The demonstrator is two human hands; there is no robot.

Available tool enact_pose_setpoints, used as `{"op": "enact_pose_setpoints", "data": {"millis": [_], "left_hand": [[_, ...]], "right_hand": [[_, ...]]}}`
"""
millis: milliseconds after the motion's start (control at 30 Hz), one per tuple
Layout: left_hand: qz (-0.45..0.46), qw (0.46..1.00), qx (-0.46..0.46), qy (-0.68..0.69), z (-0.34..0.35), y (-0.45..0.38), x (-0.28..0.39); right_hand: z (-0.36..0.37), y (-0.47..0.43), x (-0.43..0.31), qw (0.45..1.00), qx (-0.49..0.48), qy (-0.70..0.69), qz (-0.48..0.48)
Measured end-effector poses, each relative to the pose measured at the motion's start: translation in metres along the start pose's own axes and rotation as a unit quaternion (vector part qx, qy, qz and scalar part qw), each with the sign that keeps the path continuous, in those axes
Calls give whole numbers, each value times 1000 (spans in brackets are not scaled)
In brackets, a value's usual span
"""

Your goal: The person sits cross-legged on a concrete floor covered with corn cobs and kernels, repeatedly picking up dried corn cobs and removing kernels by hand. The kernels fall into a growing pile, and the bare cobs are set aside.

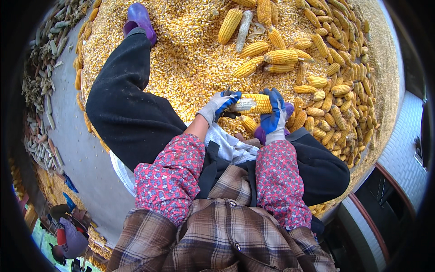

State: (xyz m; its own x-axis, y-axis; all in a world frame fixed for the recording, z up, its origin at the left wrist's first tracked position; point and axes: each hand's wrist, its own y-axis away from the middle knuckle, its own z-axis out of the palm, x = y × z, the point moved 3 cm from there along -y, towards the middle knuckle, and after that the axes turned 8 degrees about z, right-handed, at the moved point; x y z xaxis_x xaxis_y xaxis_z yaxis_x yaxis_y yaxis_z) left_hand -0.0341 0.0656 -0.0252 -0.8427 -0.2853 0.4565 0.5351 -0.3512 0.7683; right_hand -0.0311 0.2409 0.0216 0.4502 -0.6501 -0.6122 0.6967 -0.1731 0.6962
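Note:
My left hand (222,103), in a white and blue work glove, grips the partly stripped end of a corn cob (256,103). A narrow dark pointed piece sticks up between its fingers; its kind I cannot tell. Gloved as well, my right hand (274,112) holds the other end of the cob, where yellow kernels remain. The cob lies roughly level between both hands, above loose corn kernels (183,68) spread over the ground. Beyond it, several full ears (280,57) and a bare pale cob (244,31) rest on the kernels.
A large heap of unshelled ears (336,115) stands at the right. Stripped cobs and husks (51,136) line the grey floor (81,119) at the left. My legs, in purple shoes (141,22), flank the work area. Another person (69,238) is at the lower left.

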Motion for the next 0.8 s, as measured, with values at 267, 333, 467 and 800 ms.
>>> {"op": "enact_pose_setpoints", "data": {"millis": [267, 333, 467, 800], "left_hand": [[12, 998, -56, 30, -10, -5, -15], [-18, 998, -55, -2, -13, -4, -13], [-17, 999, 34, 5, -7, -9, -14], [63, 997, 47, 25, -6, -21, -14]], "right_hand": [[16, -1, 57, 993, 49, 97, 55], [12, -1, 52, 982, 37, 169, 72], [-21, -9, 42, 931, 8, 346, 114], [-5, 25, 66, 699, -70, 700, 132]]}}
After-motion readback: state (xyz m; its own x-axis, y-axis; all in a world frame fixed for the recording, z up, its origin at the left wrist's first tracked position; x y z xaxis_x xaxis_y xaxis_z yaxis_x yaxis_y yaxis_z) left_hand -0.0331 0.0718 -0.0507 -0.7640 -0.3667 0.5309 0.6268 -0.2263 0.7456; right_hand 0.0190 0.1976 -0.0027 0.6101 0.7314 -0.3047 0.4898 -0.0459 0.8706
